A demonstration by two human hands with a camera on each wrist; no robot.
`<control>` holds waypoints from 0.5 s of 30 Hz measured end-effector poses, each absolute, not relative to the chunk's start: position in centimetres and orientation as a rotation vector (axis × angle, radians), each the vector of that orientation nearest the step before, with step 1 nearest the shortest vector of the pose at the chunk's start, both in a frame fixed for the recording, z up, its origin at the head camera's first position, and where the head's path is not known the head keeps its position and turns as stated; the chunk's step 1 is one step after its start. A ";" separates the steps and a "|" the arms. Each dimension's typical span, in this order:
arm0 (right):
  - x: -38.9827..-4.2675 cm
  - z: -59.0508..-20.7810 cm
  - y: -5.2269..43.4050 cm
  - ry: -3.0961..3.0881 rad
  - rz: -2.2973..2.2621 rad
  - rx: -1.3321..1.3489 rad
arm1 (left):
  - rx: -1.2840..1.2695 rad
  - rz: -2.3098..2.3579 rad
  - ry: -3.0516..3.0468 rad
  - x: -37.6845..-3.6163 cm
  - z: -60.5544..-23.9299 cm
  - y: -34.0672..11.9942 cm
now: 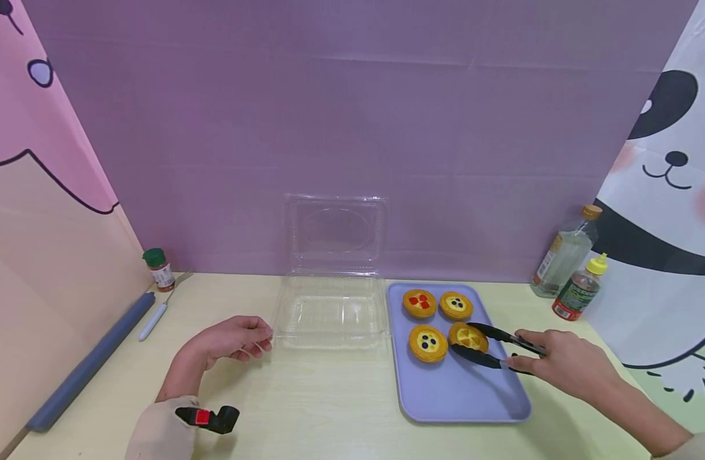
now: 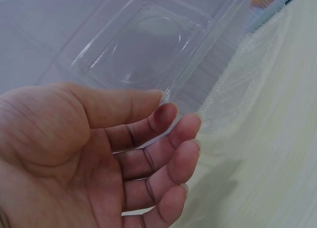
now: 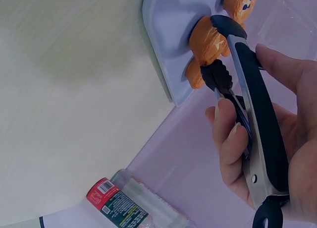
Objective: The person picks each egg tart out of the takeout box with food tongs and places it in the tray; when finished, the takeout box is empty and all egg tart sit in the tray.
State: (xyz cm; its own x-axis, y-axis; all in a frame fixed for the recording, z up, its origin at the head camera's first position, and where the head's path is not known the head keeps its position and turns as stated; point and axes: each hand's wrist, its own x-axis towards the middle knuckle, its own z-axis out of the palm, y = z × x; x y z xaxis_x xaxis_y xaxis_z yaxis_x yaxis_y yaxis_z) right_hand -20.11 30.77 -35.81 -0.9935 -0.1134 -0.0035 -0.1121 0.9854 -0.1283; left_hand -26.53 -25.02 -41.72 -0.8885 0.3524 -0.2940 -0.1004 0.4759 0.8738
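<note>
My right hand (image 1: 576,361) grips black-and-silver tongs (image 3: 262,119). Their black tips stand on either side of an egg tart with a pale wedge-patterned top (image 1: 469,337), on the lavender tray (image 1: 461,399). Beside it sit two tarts with dark dots, one nearer (image 1: 428,344) and one farther (image 1: 456,306), and a tart with red pieces (image 1: 419,303). Left of the tray stands a clear plastic clamshell container (image 1: 332,313), its lid raised against the backdrop. At its left edge, my left hand (image 2: 114,143) pinches the rim between thumb and index finger; the other fingers curl loosely.
Back right, a clear bottle with an orange cap (image 1: 567,252) stands by a yellow-topped squeeze bottle (image 1: 580,287). Along the left side are a green-lidded jar (image 1: 159,269), a fork with a pale handle (image 1: 153,321) and a long blue-grey roll (image 1: 93,361). A purple backdrop (image 1: 352,128) closes the rear.
</note>
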 end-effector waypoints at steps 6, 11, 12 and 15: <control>-20.2 -35.8 30.8 3.126 -0.196 -0.174 | 0.215 1.402 2.289 -26.6 -42.0 -25.1; -20.3 -35.7 31.0 3.124 -0.191 -0.159 | 0.217 1.404 2.287 -26.5 -42.0 -25.1; -20.3 -35.7 31.0 3.123 -0.194 -0.154 | 0.218 1.403 2.287 -26.5 -42.0 -25.1; -20.2 -35.5 31.1 3.111 -0.198 -0.146 | 0.217 1.402 2.287 -26.6 -41.8 -25.0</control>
